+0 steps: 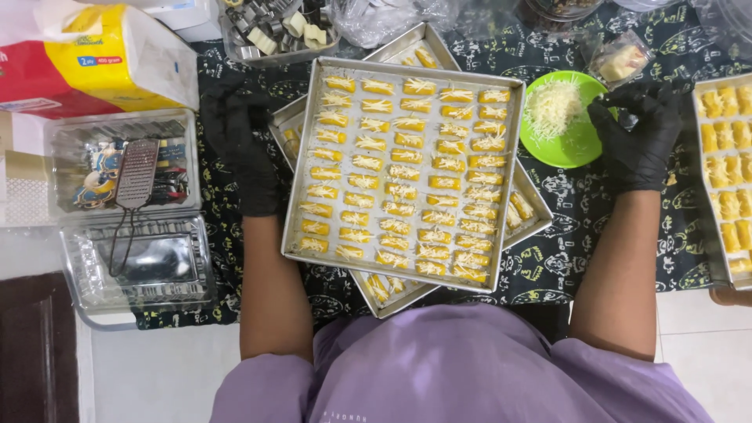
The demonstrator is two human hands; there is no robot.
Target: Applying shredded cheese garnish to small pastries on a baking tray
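Observation:
A metal baking tray (299, 180) lies in front of me, filled with rows of small yellow pastry sticks (403, 172) topped with grated cheese. It rests crosswise on a second tray (526, 205) of the same sticks. My left hand (244, 149), in a black glove, lies flat on the cloth beside the top tray's left edge, holding nothing. My right hand (638, 137), also gloved in black, hovers at the right rim of a green plate (570, 145) of grated cheese (552, 106), fingers pinched together; what they hold is too small to tell.
A third tray (724, 164) of sticks sits at the far right. On the left stand clear plastic boxes (129, 235) with a grater (135, 174) on top, and a tissue pack (102, 55). Cookie cutters in a container (274, 31) lie at the back. A dark patterned cloth (564, 251) covers the floor.

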